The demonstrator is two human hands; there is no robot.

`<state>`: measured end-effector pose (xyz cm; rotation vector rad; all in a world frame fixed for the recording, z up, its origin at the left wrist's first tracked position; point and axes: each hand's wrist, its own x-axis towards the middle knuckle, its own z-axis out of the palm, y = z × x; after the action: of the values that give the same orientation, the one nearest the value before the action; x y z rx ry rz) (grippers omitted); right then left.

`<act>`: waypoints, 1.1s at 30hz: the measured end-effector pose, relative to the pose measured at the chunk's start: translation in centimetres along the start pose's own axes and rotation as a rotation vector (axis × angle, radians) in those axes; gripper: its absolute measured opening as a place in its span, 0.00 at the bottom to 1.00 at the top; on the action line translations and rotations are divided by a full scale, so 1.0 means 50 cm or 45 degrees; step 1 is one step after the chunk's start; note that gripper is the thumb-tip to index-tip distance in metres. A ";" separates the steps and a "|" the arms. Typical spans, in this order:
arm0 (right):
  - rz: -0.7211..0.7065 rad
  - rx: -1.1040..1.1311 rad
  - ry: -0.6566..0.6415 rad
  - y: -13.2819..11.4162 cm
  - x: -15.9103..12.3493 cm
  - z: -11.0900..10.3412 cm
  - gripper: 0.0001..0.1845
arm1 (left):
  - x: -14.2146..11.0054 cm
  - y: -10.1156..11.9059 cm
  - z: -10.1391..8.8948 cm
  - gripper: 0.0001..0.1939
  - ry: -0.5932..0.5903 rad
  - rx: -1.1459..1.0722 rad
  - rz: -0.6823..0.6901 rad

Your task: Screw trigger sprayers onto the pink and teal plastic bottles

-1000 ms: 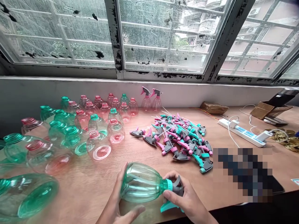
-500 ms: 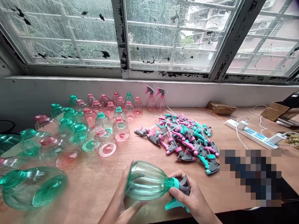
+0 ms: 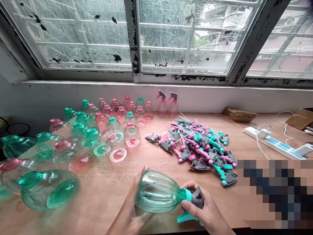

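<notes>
A clear green spray bottle (image 3: pixel 158 191) lies on its side in the air between my hands, its neck pointing right. My left hand (image 3: pixel 133 205) is wrapped round its base. On its neck sits a teal and grey trigger sprayer (image 3: pixel 195 197), with a teal trigger hanging below. My right hand (image 3: pixel 207 209) grips this sprayer head, thumb at the teal collar. Beyond the bottle lies a heap of loose trigger sprayers (image 3: pixel 195 143) in pink, teal and grey. To the left stand many open-necked bottles, the nearest a green bottle (image 3: pixel 49 189).
Two pink bottles with sprayers (image 3: pixel 173 106) stand by the wall. A white power strip (image 3: pixel 274 142) with cables, a brown wrapped package (image 3: pixel 239 114) and a cardboard box (image 3: pixel 300 118) lie at the right. A pixelated patch covers the lower right of the wooden table (image 3: pixel 105 189).
The view has turned slightly left, so the scene sits further right in the picture. My hands keep the same hold on the bottle and its sprayer.
</notes>
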<state>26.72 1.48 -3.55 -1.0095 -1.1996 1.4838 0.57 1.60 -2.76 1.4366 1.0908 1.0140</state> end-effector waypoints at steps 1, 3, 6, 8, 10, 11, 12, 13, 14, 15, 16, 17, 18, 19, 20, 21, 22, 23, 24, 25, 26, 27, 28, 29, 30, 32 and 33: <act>0.003 0.007 -0.012 0.000 0.000 0.000 0.24 | 0.000 -0.003 0.000 0.46 0.000 -0.006 0.010; 0.007 0.011 -0.029 0.000 0.001 0.001 0.25 | 0.000 -0.008 0.000 0.47 -0.007 -0.015 0.002; 0.012 0.004 -0.028 0.001 0.002 0.002 0.26 | -0.002 -0.013 -0.003 0.55 -0.030 -0.039 -0.052; 0.013 0.004 -0.021 0.003 0.002 0.002 0.26 | -0.005 -0.011 -0.005 0.56 -0.050 -0.062 -0.087; 0.010 0.003 -0.012 0.005 0.002 0.001 0.26 | -0.007 -0.005 -0.007 0.54 -0.054 -0.073 -0.113; 0.007 -0.002 -0.004 0.006 0.002 0.000 0.26 | -0.008 -0.002 -0.007 0.53 -0.061 -0.065 -0.120; 0.005 -0.009 0.008 0.006 0.002 0.000 0.26 | -0.007 0.001 -0.007 0.53 -0.068 -0.053 -0.116; 0.005 -0.017 0.022 0.007 0.001 -0.001 0.25 | -0.006 0.002 -0.006 0.53 -0.077 -0.039 -0.103; 0.007 -0.025 0.035 0.008 0.001 -0.001 0.25 | -0.004 0.002 -0.005 0.53 -0.085 -0.024 -0.081; 0.011 -0.031 0.044 0.008 0.001 -0.001 0.25 | -0.003 0.001 -0.005 0.53 -0.086 -0.010 -0.056; 0.014 -0.033 0.048 0.008 0.000 0.000 0.25 | -0.001 0.000 -0.004 0.52 -0.080 0.000 -0.033; 0.014 -0.031 0.047 0.007 0.000 0.001 0.25 | 0.000 -0.002 -0.004 0.52 -0.072 0.009 -0.014; 0.011 -0.028 0.044 0.006 0.000 0.002 0.26 | 0.000 -0.003 -0.003 0.52 -0.066 0.020 -0.003; 0.007 -0.026 0.043 0.005 0.001 0.003 0.26 | -0.002 -0.004 -0.003 0.53 -0.058 0.031 0.002; 0.003 -0.023 0.044 0.005 0.001 0.004 0.26 | -0.004 -0.004 -0.004 0.54 -0.054 0.037 0.002; 0.001 -0.022 0.046 0.004 0.001 0.004 0.26 | -0.007 -0.003 -0.004 0.55 -0.054 0.036 -0.003; -0.001 -0.020 0.045 0.004 0.001 0.005 0.26 | -0.010 -0.001 -0.004 0.56 -0.054 0.023 -0.011; 0.000 -0.016 0.040 0.004 0.001 0.004 0.25 | -0.013 0.000 -0.004 0.56 -0.051 -0.003 -0.022; 0.001 -0.009 0.031 0.004 0.001 0.004 0.25 | -0.015 0.001 -0.003 0.54 -0.042 -0.038 -0.036; 0.002 -0.003 0.023 0.004 0.001 0.003 0.25 | -0.016 0.001 -0.003 0.53 -0.034 -0.073 -0.049; 0.004 -0.001 0.018 0.005 0.001 0.002 0.25 | -0.015 0.000 -0.002 0.52 -0.026 -0.099 -0.060; 0.009 -0.006 0.019 0.006 0.002 0.001 0.25 | -0.014 -0.001 -0.002 0.51 -0.017 -0.111 -0.065; 0.012 -0.015 0.027 0.007 0.002 0.000 0.26 | -0.011 -0.004 -0.002 0.51 -0.012 -0.110 -0.063; 0.015 -0.027 0.039 0.008 0.002 0.000 0.26 | -0.008 -0.007 -0.002 0.51 -0.015 -0.097 -0.052; 0.014 -0.036 0.051 0.008 0.002 -0.001 0.26 | -0.005 -0.011 -0.002 0.52 -0.023 -0.077 -0.035; 0.010 -0.037 0.061 0.009 0.003 -0.001 0.27 | -0.001 -0.016 -0.004 0.52 -0.036 -0.029 0.000; 0.008 -0.034 0.060 0.009 0.003 0.000 0.27 | 0.000 -0.017 -0.004 0.52 -0.044 -0.008 0.010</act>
<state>26.62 1.59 -3.99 -1.0612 -1.1864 1.4442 0.28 1.71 -3.59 1.4495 1.0571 0.9940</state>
